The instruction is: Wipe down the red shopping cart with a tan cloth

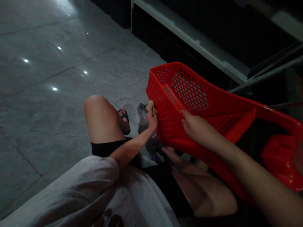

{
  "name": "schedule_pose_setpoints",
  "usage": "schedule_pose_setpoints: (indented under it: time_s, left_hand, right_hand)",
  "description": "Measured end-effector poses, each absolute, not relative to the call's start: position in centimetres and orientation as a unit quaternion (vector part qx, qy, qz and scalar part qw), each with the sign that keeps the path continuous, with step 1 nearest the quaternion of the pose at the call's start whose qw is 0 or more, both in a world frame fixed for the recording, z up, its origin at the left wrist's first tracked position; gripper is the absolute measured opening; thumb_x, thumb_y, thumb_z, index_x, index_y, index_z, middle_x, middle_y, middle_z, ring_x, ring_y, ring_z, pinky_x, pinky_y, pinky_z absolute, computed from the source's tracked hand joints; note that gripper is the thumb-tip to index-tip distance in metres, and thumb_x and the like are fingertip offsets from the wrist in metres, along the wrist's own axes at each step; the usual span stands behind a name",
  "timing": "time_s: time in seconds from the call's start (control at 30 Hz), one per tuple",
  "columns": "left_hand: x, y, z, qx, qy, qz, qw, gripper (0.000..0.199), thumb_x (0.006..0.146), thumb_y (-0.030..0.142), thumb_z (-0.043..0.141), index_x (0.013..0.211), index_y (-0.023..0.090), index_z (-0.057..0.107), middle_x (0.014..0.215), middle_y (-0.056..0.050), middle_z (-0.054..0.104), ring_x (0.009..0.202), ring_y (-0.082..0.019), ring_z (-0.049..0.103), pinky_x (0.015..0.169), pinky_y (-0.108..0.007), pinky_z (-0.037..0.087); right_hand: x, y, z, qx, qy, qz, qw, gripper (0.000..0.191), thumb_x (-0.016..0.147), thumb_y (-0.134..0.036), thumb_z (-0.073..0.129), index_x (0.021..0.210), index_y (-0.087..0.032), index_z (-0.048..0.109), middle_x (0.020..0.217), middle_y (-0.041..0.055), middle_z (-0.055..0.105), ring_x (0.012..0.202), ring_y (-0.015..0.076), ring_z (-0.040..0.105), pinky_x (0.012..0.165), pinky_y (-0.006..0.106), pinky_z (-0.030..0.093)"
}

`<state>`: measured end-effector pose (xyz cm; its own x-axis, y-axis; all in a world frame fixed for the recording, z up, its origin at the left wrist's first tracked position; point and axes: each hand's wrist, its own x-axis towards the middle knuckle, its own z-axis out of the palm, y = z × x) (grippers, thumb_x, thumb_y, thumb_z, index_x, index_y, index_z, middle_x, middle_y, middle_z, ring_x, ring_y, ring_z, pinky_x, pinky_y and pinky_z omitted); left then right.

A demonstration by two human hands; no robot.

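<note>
A red plastic cart (176,135) with a perforated basket stands tilted across the view in front of me. My right hand (193,127) is closed over the basket's near rim, its thumb on top and the other fingers mostly hidden. My left hand (152,121) is lower down, at the outside of the latticed basket wall. Its fingers close on a small beige crumpled cloth (150,105), which lies by the wall and a dark metal part (142,107) near the floor. The basket's inside shows nothing in it.
Grey glossy floor tiles (47,119) spread to the left, with light reflections. A white-edged shelf (196,44) with dark crates (163,44) under it runs behind the cart. My bare knees and sandalled foot (124,121) are close to the cart. The scene is dim.
</note>
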<state>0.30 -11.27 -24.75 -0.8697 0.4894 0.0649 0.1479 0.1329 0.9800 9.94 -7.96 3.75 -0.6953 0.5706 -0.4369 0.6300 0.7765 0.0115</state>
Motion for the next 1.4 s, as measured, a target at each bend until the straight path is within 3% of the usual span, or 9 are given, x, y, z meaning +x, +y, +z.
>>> schedule_pose_setpoints:
  time_s: [0.13,0.3,0.5,0.6,0.73,0.87,1.0,1.27,1.4]
  left_hand:
    - [3.3,-11.8,-24.3,0.131,0.748,0.633,0.146,0.022,0.095,0.012,0.046,0.106,0.02,0.063,0.109,-0.01,0.073,0.103,-0.024,0.07,0.094,-0.046,0.058]
    - [-5.3,-7.2,-18.8,0.103,0.715,0.686,0.085,0.033,0.103,0.02,0.039,0.131,0.023,0.057,0.143,-0.011,0.062,0.136,-0.02,0.057,0.117,-0.045,0.045]
    - [-4.0,-10.5,-11.9,0.372,0.629,0.682,-0.018,0.043,0.098,0.014,0.041,0.132,0.029,0.062,0.141,-0.004,0.065,0.148,-0.02,0.044,0.128,-0.051,0.03]
    - [-2.1,-12.9,-11.4,0.546,0.554,0.629,-0.028,0.051,0.093,0.011,0.04,0.136,0.03,0.059,0.139,-0.004,0.066,0.144,-0.02,0.048,0.124,-0.048,0.037]
    - [-7.5,-11.7,-11.7,0.7,0.537,0.47,-0.019,0.028,0.091,0.026,0.052,0.114,0.024,0.067,0.122,-0.008,0.071,0.126,-0.026,0.06,0.119,-0.048,0.042]
    - [-16.9,-8.9,-11.0,0.636,0.657,0.405,-0.004,0.017,0.091,0.038,0.06,0.08,0.025,0.06,0.085,-0.005,0.069,0.094,-0.022,0.062,0.119,-0.047,0.039]
    - [-21.0,-8.6,-10.3,0.621,0.674,0.4,0.003,0.023,0.093,0.036,0.058,0.073,0.025,0.055,0.069,-0.002,0.062,0.081,-0.019,0.056,0.107,-0.039,0.047]
    - [-11.1,-12.1,-9.8,0.558,0.75,0.35,-0.06,0.023,0.096,0.034,0.05,0.083,0.023,0.065,0.079,-0.007,0.073,0.078,-0.023,0.068,0.082,-0.037,0.048]
    - [-2.9,-12.8,-7.7,0.626,0.711,0.311,-0.072,0.026,0.1,0.035,0.046,0.101,0.022,0.069,0.09,-0.006,0.076,0.083,-0.023,0.072,0.09,-0.038,0.049]
  right_hand:
    - [10.3,-8.0,3.5,0.324,0.92,-0.065,0.209,0.039,0.1,-0.017,0.037,0.132,-0.011,0.058,0.1,0.0173,0.079,0.096,0.0295,0.077,0.074,0.031,0.051]
    - [11.1,-8.5,3.3,0.298,0.932,-0.075,0.19,0.04,0.099,-0.018,0.036,0.133,-0.012,0.057,0.098,0.0156,0.08,0.093,0.0277,0.077,0.074,0.031,0.051]
    - [10.7,-8.5,3.3,0.3,0.929,-0.079,0.2,0.039,0.098,-0.013,0.033,0.129,-0.01,0.057,0.1,0.0183,0.079,0.089,0.0256,0.077,0.07,0.029,0.048]
    - [10.5,-8.6,3.4,0.302,0.928,-0.062,0.21,0.038,0.098,-0.012,0.032,0.126,-0.01,0.057,0.1,0.0188,0.079,0.089,0.026,0.078,0.068,0.029,0.047]
    - [10.8,-9.8,3.7,0.31,0.923,-0.007,0.227,0.039,0.099,-0.014,0.032,0.129,-0.01,0.057,0.099,0.0203,0.079,0.09,0.0302,0.079,0.067,0.032,0.05]
    - [11.7,-11.6,4.0,0.265,0.932,0.083,0.232,0.047,0.095,-0.009,0.037,0.14,-0.007,0.052,0.099,0.022,0.079,0.083,0.0307,0.08,0.062,0.034,0.055]
    - [12.5,-12.3,4.4,0.195,0.943,0.129,0.238,0.057,0.089,-0.003,0.043,0.145,-0.002,0.05,0.108,0.0245,0.077,0.08,0.0278,0.079,0.059,0.031,0.056]
    - [15.4,-8.4,3.3,0.092,0.966,0.155,0.186,0.059,0.084,-0.001,0.048,0.142,-0.003,0.055,0.1,0.0187,0.078,0.08,0.0246,0.076,0.061,0.029,0.048]
    - [17.8,-5.8,2.8,0.062,0.969,0.182,0.153,0.057,0.087,-0.002,0.046,0.143,-0.009,0.054,0.103,0.0146,0.078,0.079,0.0226,0.072,0.065,0.03,0.045]
